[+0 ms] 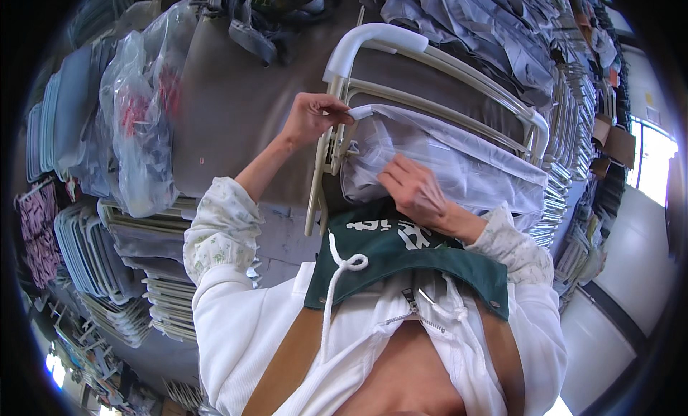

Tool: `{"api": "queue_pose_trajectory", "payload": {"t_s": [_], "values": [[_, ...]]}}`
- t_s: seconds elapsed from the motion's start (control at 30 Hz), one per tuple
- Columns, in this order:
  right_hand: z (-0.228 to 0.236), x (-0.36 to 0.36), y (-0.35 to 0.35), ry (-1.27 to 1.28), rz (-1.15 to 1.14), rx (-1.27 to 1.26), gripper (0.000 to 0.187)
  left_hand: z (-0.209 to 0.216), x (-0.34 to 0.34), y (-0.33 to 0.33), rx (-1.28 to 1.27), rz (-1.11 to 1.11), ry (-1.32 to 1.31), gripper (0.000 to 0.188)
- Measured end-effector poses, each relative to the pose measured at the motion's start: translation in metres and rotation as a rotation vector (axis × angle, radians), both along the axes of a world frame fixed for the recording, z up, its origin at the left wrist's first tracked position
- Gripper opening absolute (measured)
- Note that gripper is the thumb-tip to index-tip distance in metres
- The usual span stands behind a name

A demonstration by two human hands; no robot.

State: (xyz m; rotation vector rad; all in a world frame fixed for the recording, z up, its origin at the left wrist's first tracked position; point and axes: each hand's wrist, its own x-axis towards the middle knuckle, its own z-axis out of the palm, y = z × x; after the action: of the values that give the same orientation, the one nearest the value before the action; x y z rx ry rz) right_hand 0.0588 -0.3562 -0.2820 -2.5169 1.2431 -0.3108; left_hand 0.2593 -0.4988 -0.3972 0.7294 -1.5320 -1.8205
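Observation:
A cream metal tube frame [459, 122], like that of a folding chair, lies in front of me with white wrapping on its upper corner. Over its near part is a thin, creased, pale grey cover [473, 161]. My left hand [319, 118] pinches the cover's whitish corner against the frame's left side. Lower and to the right, my right hand [416, 194] is closed, fingers curled down at the cover's surface. Whatever may be between those fingertips is hidden.
The frame lies on a brown work table [244, 122]. Clear plastic bags [136, 122] hang over its left side. Grey cloth [473, 36] is heaped at the far right. Stacked frames [172, 301] stand at lower left, with more frames [562, 179] along the right.

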Motion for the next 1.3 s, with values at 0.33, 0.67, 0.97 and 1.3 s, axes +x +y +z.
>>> {"api": "queue_pose_trajectory", "payload": {"t_s": [0.33,0.67,0.97,1.3], "values": [[0.005,-0.014,-0.013,-0.058,0.089,-0.133,0.029,0.019,-0.015,0.059,-0.915,0.401,-0.086,0.025],[0.003,-0.018,-0.038,-0.233,0.020,-0.056,0.032,-0.005,-0.017,0.062,-1.156,0.149,-0.222,0.032],[-0.030,-0.038,-0.134,-0.066,-0.082,0.957,0.060,0.011,-0.029,0.046,0.084,0.207,0.226,0.037],[-0.005,-0.126,-0.021,0.126,-0.070,-0.295,0.038,0.052,-0.091,-0.023,-0.003,-0.335,-0.209,0.037]]}}
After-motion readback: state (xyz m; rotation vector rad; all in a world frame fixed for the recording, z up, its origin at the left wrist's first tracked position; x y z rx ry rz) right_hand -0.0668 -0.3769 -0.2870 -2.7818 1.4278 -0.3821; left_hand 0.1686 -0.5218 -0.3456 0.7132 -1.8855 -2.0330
